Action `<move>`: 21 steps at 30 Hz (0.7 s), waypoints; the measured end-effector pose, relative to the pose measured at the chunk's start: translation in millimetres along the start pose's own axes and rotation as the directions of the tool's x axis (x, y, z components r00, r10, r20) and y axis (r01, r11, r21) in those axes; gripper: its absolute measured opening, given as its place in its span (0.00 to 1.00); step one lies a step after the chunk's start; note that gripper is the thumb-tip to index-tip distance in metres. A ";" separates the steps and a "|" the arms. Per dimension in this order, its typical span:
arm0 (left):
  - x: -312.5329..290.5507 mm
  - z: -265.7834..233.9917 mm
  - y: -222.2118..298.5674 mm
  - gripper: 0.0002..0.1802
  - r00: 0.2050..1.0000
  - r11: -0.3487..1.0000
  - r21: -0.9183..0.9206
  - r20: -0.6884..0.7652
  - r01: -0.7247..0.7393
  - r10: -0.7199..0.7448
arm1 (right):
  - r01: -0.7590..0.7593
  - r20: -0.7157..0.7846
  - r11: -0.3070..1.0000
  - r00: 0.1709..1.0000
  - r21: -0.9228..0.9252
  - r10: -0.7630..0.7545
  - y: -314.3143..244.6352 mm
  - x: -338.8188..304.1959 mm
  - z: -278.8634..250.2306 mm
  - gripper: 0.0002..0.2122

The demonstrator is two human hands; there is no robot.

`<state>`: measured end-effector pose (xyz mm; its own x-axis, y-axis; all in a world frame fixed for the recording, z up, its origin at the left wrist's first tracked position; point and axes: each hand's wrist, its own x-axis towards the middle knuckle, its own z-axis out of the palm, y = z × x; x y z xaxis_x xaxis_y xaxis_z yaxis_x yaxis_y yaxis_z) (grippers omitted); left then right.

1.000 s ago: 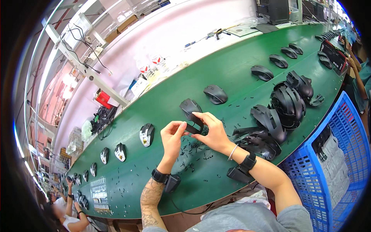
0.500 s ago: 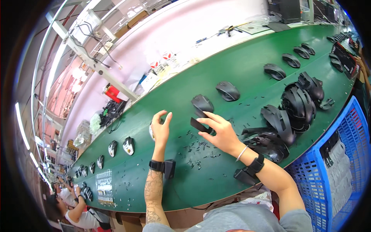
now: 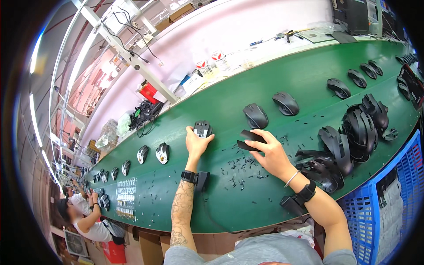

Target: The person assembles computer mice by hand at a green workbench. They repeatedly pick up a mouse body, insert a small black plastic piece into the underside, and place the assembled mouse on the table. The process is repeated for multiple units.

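Green worktop (image 3: 309, 79): it ran as a long belt-like surface from your far left to the right edge, dotted with small black bits near your hands.
Left hand (image 3: 197, 143): you had it stretched toward the far edge, grip loose and fingers resting on an open mouse base (image 3: 202, 129); it touched the part but did not close round it.
Right hand (image 3: 270, 152): your grip was closed on a flat black shell piece (image 3: 249, 139), held just above the worktop near its middle.
Finished mice (image 3: 255, 115): two dark ones sat just beyond the shell piece, toward the far edge.
Stacked black shells (image 3: 360, 130): piled at your right, near the blue crate (image 3: 397, 190) by the near edge.
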<state>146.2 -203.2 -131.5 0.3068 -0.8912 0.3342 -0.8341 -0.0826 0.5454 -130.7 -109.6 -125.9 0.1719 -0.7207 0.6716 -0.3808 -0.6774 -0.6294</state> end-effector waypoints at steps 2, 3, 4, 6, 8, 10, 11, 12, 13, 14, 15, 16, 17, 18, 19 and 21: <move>-16.6 -5.0 24.5 0.36 0.998 0.994 -0.088 -0.014 -0.061 0.059 | 0.001 -0.006 1.000 1.000 -0.008 -0.001 1.4 0.3 -0.9 0.17; -15.5 -0.7 22.3 0.34 0.996 0.935 -0.350 0.084 0.065 -0.038 | 0.000 -0.007 1.000 1.000 -0.009 -0.001 1.2 0.7 -1.2 0.17; -14.7 0.3 25.5 0.33 0.974 0.795 -0.571 0.200 0.205 -0.108 | -0.008 -0.025 1.000 1.000 -0.012 0.008 0.3 1.0 -1.0 0.17; -22.0 -4.6 30.9 0.22 0.873 0.439 -0.768 0.480 0.466 -0.085 | -0.025 -0.058 1.000 0.998 -0.016 0.024 -1.6 1.6 0.2 0.18; -35.7 -11.8 56.1 0.21 0.799 0.296 -0.757 0.601 0.582 -0.032 | -0.064 -0.111 0.998 0.992 -0.011 0.063 2.9 0.9 -1.0 0.20; -44.4 -14.6 66.1 0.20 0.739 0.209 -0.728 0.673 0.653 0.036 | -0.121 -0.120 0.993 0.986 -0.006 0.120 0.6 0.8 -2.8 0.24; -48.7 -16.1 68.6 0.20 0.727 0.206 -0.718 0.685 0.665 0.042 | -0.156 -0.105 0.987 0.982 0.025 0.158 -3.0 1.9 -4.1 0.25; -53.4 -17.6 71.4 0.20 0.715 0.202 -0.708 0.697 0.676 0.048 | -0.191 -0.090 0.980 0.977 0.056 0.196 -6.5 3.6 -5.0 0.26; -57.7 -18.8 75.8 0.20 0.702 0.200 -0.696 0.710 0.689 0.055 | -0.228 -0.074 0.970 0.969 0.085 0.235 -8.3 4.7 -6.6 0.27; -61.7 -19.8 80.4 0.18 0.709 0.173 -0.703 0.704 0.690 0.035 | -0.213 -0.064 0.976 0.974 0.054 0.216 -8.4 5.1 -7.7 0.29; -64.3 -19.8 83.0 0.18 0.706 0.186 -0.699 0.708 0.691 0.038 | -0.179 -0.092 0.981 0.978 0.073 0.186 -8.3 5.9 -7.9 0.29; -66.1 -21.2 84.5 0.18 0.705 0.200 -0.697 0.708 0.688 0.041 | -0.141 -0.121 0.986 0.981 0.093 0.152 -9.3 8.0 -7.1 0.29; -67.3 -22.0 84.4 0.18 0.705 0.214 -0.696 0.708 0.686 0.044 | -0.102 -0.150 0.988 0.982 0.112 0.118 -10.3 9.4 -6.0 0.29; -67.9 -21.6 81.8 0.19 0.711 0.238 -0.701 0.701 0.672 0.057 | -0.114 -0.138 0.983 0.981 0.143 0.134 -11.1 9.0 -4.3 0.29; -69.2 -21.6 81.8 0.20 0.730 0.253 -0.716 0.681 0.650 0.052 | -0.126 -0.125 0.977 0.981 0.170 0.148 -11.6 8.0 -2.6 0.30; -72.8 -22.1 83.9 0.22 0.767 0.285 -0.743 0.640 0.605 0.042 | -0.119 -0.112 0.976 0.984 0.180 0.140 -13.0 5.4 0.6 0.30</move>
<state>64.0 -135.3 -93.0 -0.0933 -0.9726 -0.2128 0.2883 -0.2310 0.9293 -124.2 -104.8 -114.3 0.0143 -0.7874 0.6163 -0.2287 -0.6026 -0.7646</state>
